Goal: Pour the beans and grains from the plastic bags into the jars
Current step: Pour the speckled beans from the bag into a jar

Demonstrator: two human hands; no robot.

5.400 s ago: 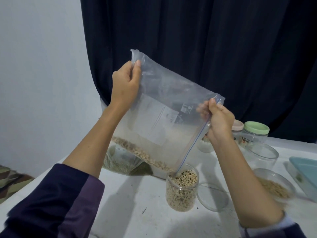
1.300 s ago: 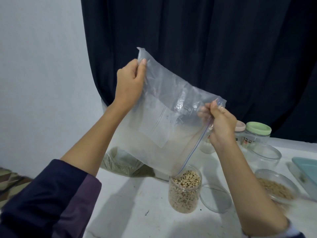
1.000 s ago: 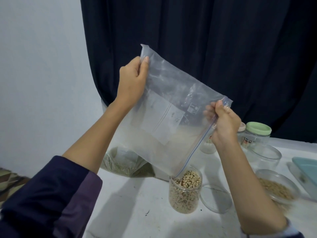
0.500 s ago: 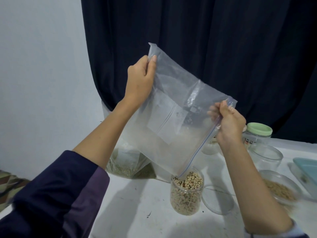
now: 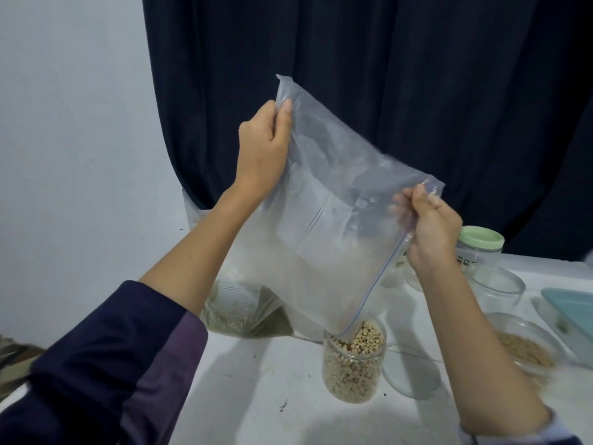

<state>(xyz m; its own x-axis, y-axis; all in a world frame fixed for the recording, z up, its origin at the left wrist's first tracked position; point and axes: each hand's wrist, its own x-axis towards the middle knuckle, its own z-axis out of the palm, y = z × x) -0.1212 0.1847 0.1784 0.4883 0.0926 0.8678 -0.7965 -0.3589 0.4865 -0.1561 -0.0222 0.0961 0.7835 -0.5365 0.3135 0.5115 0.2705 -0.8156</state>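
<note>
The plastic bag (image 5: 333, 239) now hangs empty, its zip corner at the mouth of the bean-filled jar (image 5: 353, 364) on the bench (image 5: 256, 412). My left hand (image 5: 263, 149) and right hand (image 5: 430, 232) pinch its upper corners; the beans seen earlier have drained, so this pour looks done.

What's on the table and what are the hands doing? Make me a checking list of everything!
Surface: white table, a few dark specks on it.
Job's things: clear zip bag held tilted, its low corner at the mouth of the bean jar, which is nearly full; no beans seen in the bag. Another bag of grains sits behind.
Clutter: green-lidded jar, empty glass jar, bowl of grains, clear lid, teal tray.
Grippers: left hand pinches the bag's top corner; right hand pinches the zip edge.
Cables: nothing seen.
Surroundings: dark curtain, pale wall.
</note>
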